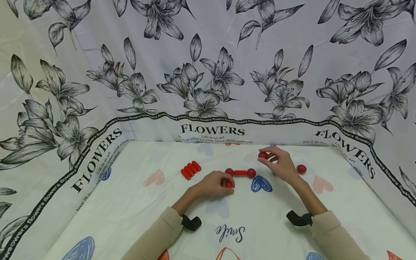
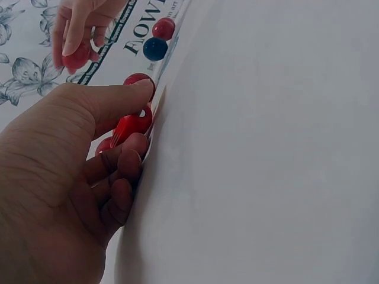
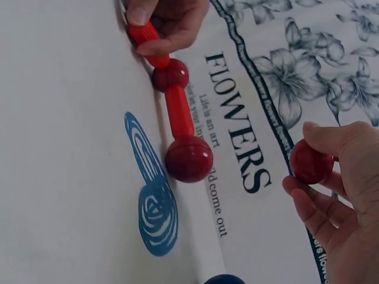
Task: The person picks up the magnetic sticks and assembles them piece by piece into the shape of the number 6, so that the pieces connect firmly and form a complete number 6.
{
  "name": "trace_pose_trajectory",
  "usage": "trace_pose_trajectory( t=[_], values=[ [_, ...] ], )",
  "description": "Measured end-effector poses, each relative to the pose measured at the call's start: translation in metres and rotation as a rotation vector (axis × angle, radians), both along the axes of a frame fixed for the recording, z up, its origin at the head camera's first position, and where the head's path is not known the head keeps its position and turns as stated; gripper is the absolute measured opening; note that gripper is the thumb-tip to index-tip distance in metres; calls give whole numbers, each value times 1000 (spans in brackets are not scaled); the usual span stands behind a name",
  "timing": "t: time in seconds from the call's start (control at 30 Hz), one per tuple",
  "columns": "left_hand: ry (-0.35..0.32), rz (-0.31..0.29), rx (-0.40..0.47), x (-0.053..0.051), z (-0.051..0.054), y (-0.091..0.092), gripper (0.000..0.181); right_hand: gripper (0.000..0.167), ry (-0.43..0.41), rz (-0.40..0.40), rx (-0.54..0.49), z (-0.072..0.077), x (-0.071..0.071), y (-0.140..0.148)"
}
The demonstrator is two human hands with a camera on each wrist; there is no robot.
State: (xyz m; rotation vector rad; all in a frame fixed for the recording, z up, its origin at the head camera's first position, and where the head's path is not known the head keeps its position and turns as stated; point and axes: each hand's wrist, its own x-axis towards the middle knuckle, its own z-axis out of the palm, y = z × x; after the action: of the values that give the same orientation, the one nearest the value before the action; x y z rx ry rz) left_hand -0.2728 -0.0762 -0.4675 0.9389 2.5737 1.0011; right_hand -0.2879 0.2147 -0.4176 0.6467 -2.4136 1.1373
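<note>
We are watching our left hand [image 1: 212, 183] pinching a short red rod [image 1: 229, 184] between thumb and fingers, the gap between them being only as narrow as the rod. Our right hand [image 1: 278, 163] is holding a red ball [image 1: 262, 155] with its fingertips, off toward the far edge of the surface [image 1: 201, 209], where the hanging floral curtain [image 1: 227, 32] is beginning. Between the hands, a dumbbell-shaped piece [image 1: 240, 173], one rod joining two red balls, is lying crosswise. The left-hand rod is meeting or nearly meeting its left ball; we cannot tell whether they are joined.

Left of the left hand, four red rods [image 1: 191, 170] are lying side by side, with a strip of white cloth separating them from it. Right of the right hand, a loose red ball [image 1: 301, 169] is sitting, and a blue ball [image 2: 155, 49] is showing near it in the left wrist view. Toward us, the forearms are running well apart, leaving a broad stretch of cloth between the tan sleeves [image 1: 159, 234].

On that stretch we are reading "Smile" in script. Along the curtain, large "FLOWERS" lettering [image 1: 212, 129] is repeating, with "Life is an art" beneath it, and a black band [image 1: 208, 118] is carrying small "flowers".
</note>
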Motion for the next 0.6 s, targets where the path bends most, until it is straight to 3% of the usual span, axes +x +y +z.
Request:
trace_pose_trajectory(
  t=[0.33,0.6],
  values=[
    [8,-24,21,-4,0,1,6,34,-89,114,13,-7,14,-27],
    [-28,-21,79,-7,-2,-2,15,29,-124,262,7,9,38,-55]
  ],
)
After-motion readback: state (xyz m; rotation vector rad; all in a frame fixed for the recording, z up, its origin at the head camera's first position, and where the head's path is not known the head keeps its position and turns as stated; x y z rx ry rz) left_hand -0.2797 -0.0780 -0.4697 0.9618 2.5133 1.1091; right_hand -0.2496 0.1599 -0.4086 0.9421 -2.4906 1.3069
